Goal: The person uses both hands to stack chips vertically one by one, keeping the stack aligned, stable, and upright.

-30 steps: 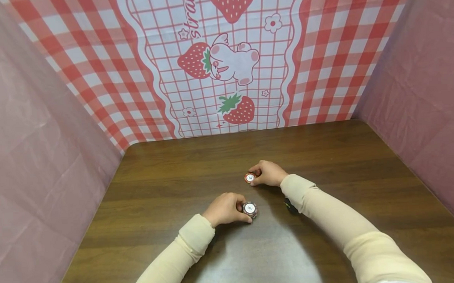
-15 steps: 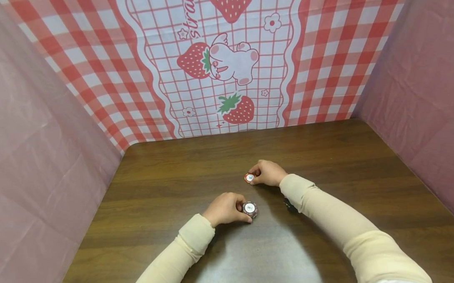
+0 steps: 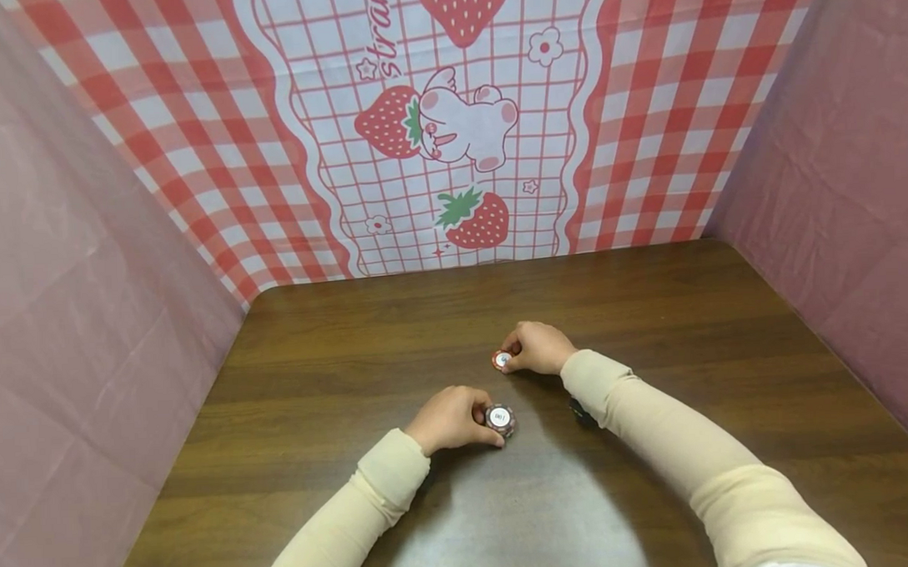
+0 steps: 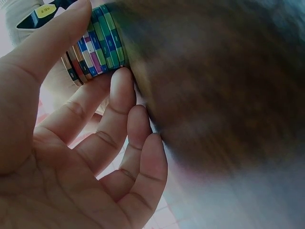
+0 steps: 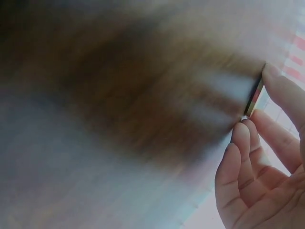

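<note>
In the head view, my left hand [image 3: 447, 419] grips a stack of poker chips [image 3: 500, 419] by its sides, thumb on the near side. The top chip is dark with a white centre marked 100. The left wrist view shows the chip stack [image 4: 98, 45] edge-on, several chips with green, blue, purple and orange edges, between thumb and fingers. Farther back and to the right, my right hand [image 3: 544, 347] pinches a red poker chip [image 3: 500, 360] with a white centre by its rim. Its thin edge [image 5: 255, 95] shows between thumb and forefinger in the right wrist view.
Both hands are over a brown wooden table [image 3: 336, 338]. A red-and-white checked cloth [image 3: 644, 143] with strawberries hangs behind it, and pink cloth [image 3: 86, 288] closes both sides. A small dark device [image 3: 580, 412] sits under the right wrist.
The red chip has shifted slightly right and toward me in my right hand, and its face now looks more tilted. My left hand and the stack have stayed put.
</note>
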`<state>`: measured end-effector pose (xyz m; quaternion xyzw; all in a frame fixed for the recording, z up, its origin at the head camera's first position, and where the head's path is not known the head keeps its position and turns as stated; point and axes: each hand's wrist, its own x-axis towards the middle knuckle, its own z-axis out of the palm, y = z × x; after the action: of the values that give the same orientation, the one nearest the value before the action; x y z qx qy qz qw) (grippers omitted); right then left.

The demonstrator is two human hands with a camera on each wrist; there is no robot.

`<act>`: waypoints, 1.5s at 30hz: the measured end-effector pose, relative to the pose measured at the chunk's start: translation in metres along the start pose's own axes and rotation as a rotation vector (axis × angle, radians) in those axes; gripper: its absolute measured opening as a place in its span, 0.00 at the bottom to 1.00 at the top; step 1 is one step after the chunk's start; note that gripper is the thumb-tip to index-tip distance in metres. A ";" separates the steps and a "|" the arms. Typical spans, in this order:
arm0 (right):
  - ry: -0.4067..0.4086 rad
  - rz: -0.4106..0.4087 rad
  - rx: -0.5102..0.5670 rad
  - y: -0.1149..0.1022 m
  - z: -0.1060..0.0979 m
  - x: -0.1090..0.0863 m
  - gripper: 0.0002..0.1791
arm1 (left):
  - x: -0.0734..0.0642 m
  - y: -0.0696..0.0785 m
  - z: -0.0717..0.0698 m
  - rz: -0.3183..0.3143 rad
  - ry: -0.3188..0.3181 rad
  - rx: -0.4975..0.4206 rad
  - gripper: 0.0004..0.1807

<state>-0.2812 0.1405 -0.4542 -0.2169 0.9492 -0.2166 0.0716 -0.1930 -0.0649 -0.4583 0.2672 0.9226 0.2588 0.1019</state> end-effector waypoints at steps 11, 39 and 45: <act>-0.018 -0.025 0.045 0.007 -0.006 -0.008 0.17 | 0.000 0.001 -0.001 -0.004 0.001 -0.005 0.18; 0.194 -0.039 0.304 0.031 -0.023 -0.043 0.18 | 0.000 0.001 0.000 0.007 0.012 -0.004 0.16; 0.207 -0.047 0.321 0.034 -0.023 -0.050 0.18 | 0.001 0.000 0.001 0.004 0.008 0.002 0.16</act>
<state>-0.2548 0.1991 -0.4463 -0.2014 0.8994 -0.3879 0.0022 -0.1935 -0.0640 -0.4587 0.2680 0.9228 0.2590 0.0976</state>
